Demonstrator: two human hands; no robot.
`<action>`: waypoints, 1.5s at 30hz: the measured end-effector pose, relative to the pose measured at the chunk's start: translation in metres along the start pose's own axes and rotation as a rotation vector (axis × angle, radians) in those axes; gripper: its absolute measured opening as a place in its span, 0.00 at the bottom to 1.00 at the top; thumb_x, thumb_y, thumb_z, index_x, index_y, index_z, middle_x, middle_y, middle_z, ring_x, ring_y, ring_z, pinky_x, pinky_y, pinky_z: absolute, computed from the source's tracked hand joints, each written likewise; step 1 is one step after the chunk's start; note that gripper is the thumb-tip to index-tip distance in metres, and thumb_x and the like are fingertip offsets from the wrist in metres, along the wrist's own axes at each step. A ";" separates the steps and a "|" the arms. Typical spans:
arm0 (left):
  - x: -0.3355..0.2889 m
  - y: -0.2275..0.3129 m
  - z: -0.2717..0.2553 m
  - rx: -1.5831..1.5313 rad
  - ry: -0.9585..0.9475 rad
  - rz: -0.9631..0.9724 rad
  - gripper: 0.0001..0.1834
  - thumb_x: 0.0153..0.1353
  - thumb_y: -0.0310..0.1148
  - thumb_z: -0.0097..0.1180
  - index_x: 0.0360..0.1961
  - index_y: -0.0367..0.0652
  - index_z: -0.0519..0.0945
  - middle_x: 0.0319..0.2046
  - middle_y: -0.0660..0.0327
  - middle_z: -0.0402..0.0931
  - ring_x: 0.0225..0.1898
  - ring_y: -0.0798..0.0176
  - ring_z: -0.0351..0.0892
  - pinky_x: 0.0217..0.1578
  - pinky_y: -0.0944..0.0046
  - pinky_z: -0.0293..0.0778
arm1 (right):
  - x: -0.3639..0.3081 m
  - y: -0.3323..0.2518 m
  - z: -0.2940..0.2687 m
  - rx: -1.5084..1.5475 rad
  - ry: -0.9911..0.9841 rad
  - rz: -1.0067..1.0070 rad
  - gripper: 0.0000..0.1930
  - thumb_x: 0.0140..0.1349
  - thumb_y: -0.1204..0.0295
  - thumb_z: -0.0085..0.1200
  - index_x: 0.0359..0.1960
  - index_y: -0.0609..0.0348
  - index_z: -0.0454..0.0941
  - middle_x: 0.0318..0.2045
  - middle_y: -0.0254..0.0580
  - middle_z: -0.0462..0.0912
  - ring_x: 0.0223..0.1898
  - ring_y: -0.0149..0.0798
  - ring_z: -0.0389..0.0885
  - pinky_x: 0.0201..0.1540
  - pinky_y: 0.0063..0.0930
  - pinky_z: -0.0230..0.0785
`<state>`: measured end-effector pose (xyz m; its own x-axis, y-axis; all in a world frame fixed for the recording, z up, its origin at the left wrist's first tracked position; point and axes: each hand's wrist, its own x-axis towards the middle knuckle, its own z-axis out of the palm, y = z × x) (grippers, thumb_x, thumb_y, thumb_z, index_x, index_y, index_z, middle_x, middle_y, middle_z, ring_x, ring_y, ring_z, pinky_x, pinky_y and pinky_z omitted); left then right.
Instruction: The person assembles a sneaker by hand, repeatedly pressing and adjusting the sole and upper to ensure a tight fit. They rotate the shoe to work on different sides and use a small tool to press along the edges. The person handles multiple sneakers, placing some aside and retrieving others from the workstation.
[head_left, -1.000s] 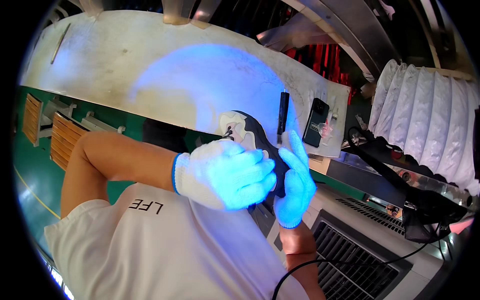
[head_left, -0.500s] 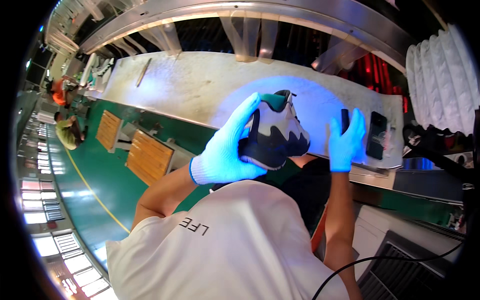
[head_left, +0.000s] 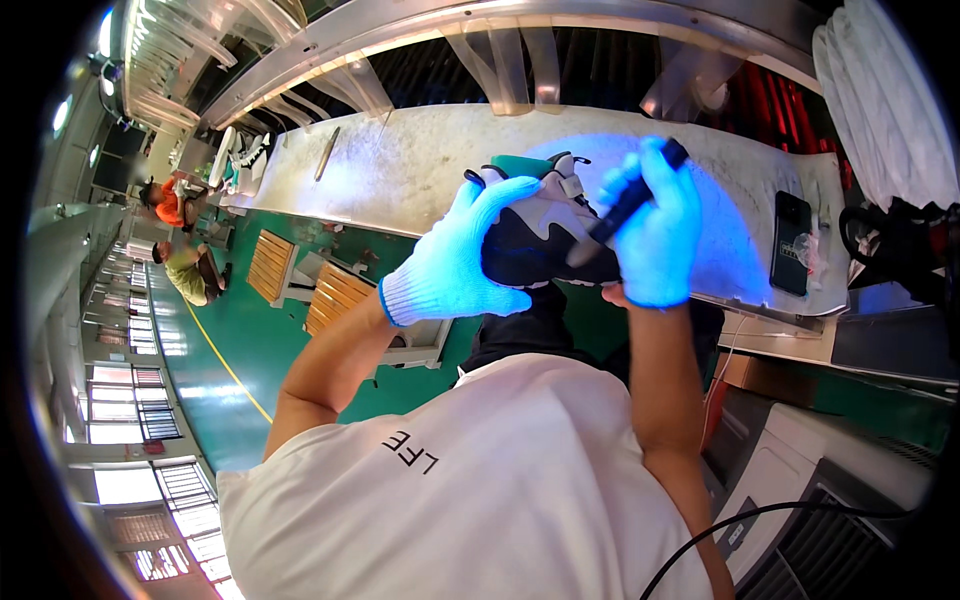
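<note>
In my left hand (head_left: 460, 255), which wears a white glove lit blue, is a sneaker (head_left: 535, 225) with dark, pale grey and green parts. My fingers and thumb wrap its left end and hold it just off the bench's near edge. My right hand (head_left: 655, 225), gloved the same way, is closed round a slim black-handled tool (head_left: 632, 207), slanting down to the left. Its greyish tip lies against or just over the shoe's right part; I cannot tell whether it is a brush. Glove and tool hide some of the shoe.
Beyond my hands runs a pale, stained bench (head_left: 400, 165) under blue light. A phone (head_left: 790, 243) lies at its right, a thin stick (head_left: 327, 153) at its left. Wooden-slatted stands (head_left: 270, 265) are at left; two people (head_left: 190, 265) sit farther off. A black cable (head_left: 760, 510) crosses at lower right.
My right hand has come left and up to the shoe, bringing the black tool against or over it. The shoe has turned, its right end rising, and my head view has shifted.
</note>
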<state>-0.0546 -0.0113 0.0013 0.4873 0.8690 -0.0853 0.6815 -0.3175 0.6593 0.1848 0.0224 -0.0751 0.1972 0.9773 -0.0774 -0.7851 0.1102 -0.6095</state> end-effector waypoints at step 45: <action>0.004 -0.033 0.029 -0.201 0.249 -0.002 0.55 0.37 0.34 0.90 0.74 0.48 0.81 0.61 0.51 0.77 0.65 0.49 0.81 0.69 0.51 0.77 | 0.015 0.044 -0.016 0.290 -0.095 0.067 0.20 0.88 0.50 0.48 0.44 0.51 0.81 0.23 0.31 0.75 0.19 0.33 0.72 0.24 0.33 0.67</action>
<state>-0.0599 -0.0082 -0.0423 0.3209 0.9435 0.0824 0.5486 -0.2561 0.7959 0.1631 0.0392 -0.1160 0.0943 0.9952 -0.0277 -0.9318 0.0784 -0.3543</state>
